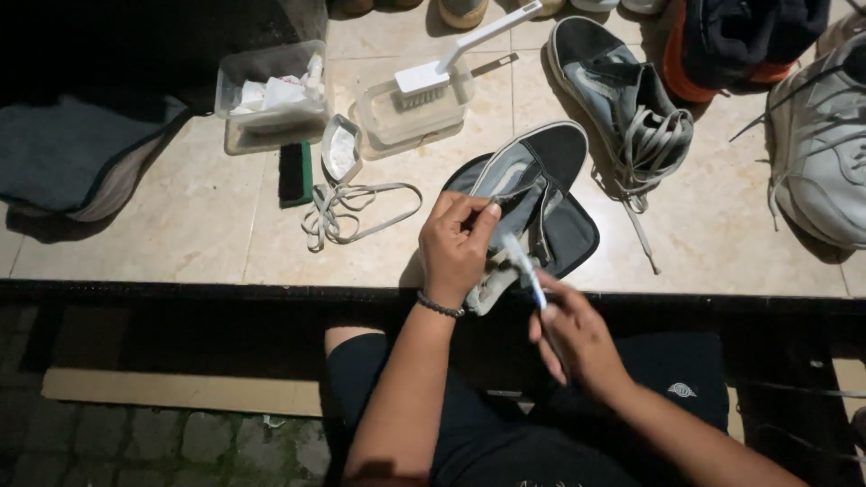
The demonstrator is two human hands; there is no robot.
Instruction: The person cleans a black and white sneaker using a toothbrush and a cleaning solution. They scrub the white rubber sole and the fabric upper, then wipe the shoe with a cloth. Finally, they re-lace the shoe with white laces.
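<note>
Tiled ledge (207, 225), grey sneaker (532, 180) in closed left grip (456, 248), small brush (526, 271) in closed right grip (577, 338) just below.

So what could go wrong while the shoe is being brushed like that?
The grey shoe sits at the tiled ledge's edge, steadied only by the left hand; it might slip off. The small brush in the right hand could flick dirt onto the person's dark shorts. The loose laces lie near the edge and might get knocked off.
</note>
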